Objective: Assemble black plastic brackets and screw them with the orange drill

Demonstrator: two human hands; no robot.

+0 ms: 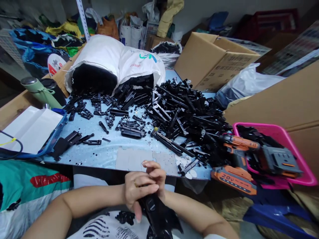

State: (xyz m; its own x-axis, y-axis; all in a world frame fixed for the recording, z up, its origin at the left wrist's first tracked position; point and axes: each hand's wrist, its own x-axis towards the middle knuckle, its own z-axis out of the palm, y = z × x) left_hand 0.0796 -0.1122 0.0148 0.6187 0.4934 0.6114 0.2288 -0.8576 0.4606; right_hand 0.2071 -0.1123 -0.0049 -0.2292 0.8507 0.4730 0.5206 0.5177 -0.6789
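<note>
My left hand (138, 187), with a ring on one finger, is closed around the upper end of a dark black plastic part (161, 214) close to my body. My right hand (159, 177) meets it there, its fingers curled over the same end; its palm is partly hidden by the left. The part is long, glossy and wider at its lower end. Beyond my hands, a grey cardboard sheet (134, 159) lies at the table's front edge. Small white discs (189, 173) lie right of it.
A big heap of black parts (184, 109) covers the blue table (82, 149), spilling from white sacks (99, 49). An orange cordless drill (236, 179) stands by a pink basket (279, 129) at right. A blue tray (58, 127) with paper and a green bottle (41, 91) are left.
</note>
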